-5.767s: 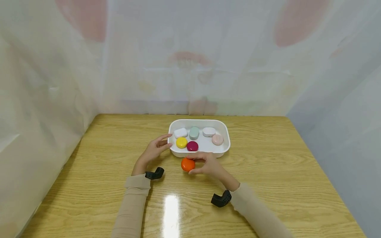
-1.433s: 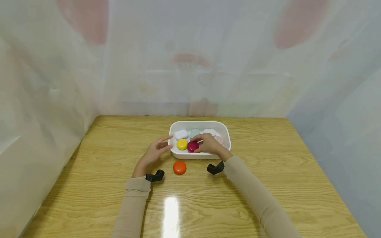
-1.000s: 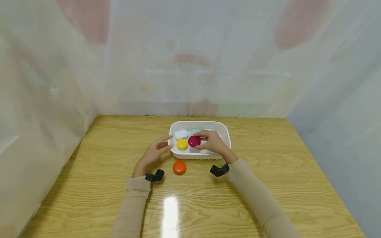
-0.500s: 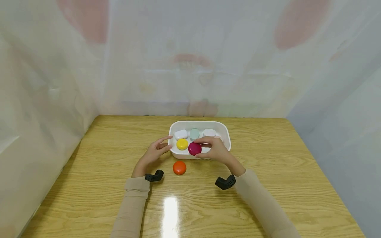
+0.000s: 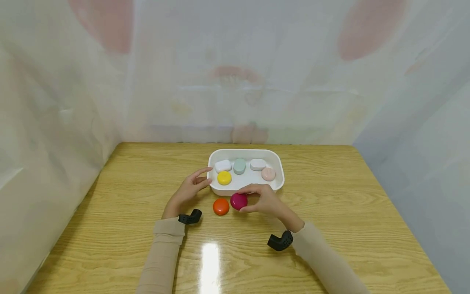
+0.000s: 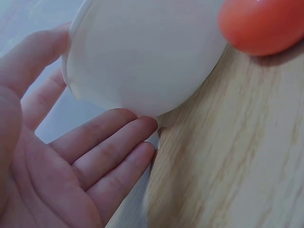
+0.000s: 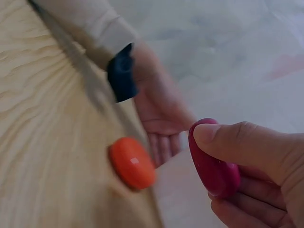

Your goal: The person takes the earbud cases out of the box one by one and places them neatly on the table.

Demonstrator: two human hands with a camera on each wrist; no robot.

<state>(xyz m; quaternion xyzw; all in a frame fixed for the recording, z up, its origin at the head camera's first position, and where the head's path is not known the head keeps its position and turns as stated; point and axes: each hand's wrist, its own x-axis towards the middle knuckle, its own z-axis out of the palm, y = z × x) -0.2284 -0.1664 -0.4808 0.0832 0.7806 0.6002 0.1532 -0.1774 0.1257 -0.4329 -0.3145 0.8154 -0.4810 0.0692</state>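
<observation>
My right hand [image 5: 266, 201] pinches a glossy magenta disc with rounded sides [image 5: 238, 201] between thumb and fingers, just in front of the white tray [image 5: 257, 188]. In the right wrist view the thumb presses on the magenta disc [image 7: 213, 166]. To its left, an orange disc [image 5: 221, 207] of similar shape lies on the table. My left hand [image 5: 189, 188] touches the tray's left end; in the left wrist view its fairly straight fingers [image 6: 109, 149] meet the wall. Inside the tray are a yellow disc [image 5: 224, 178] and several pale rounded pieces.
Those pale pieces are a white one [image 5: 222, 165], a mint one [image 5: 239, 166], a white oval [image 5: 258, 164] and a pink one [image 5: 268, 174]. The wooden table [image 5: 330, 196] ends at a pale sheet [image 5: 301, 102] behind, with sheets on both sides.
The right hand has set the orange disc on the table, reached into the tray, and brought the magenta disc out over the front rim. The left hand stays at the tray's end.
</observation>
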